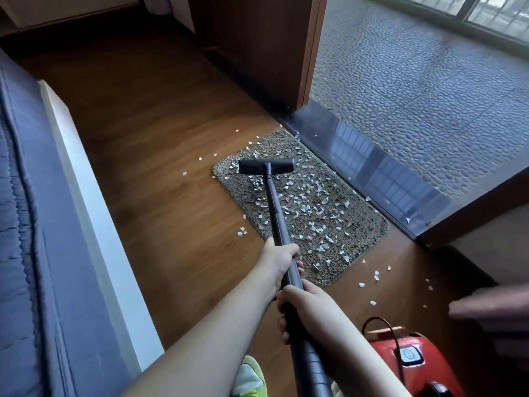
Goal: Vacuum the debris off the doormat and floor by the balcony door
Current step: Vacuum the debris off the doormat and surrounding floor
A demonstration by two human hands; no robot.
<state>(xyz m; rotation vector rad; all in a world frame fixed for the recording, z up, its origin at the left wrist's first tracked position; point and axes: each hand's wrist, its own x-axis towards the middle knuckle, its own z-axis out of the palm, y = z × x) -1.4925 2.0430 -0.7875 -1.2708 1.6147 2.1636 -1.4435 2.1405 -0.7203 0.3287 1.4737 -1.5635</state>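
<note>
A person's left hand (279, 260) and right hand (300, 303) are both gripping the black wand (276, 216), left ahead of right. Its nozzle (266, 166) is resting on the mat's (357, 224) far end, beside the door sill (372, 167). White debris (312, 207) is lying across the mat and on the floor (160, 167) around it. A red vacuum (412, 359) is sitting near the mat.

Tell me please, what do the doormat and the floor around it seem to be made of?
The doormat looks like coarse looped fibre, grey-brown and matte: its surface is rough and the white debris sits caught in it. The floor looks like wood or wood-look laminate, brown with a soft sheen: it shows grain and plank seams. I cannot tell which.
</note>
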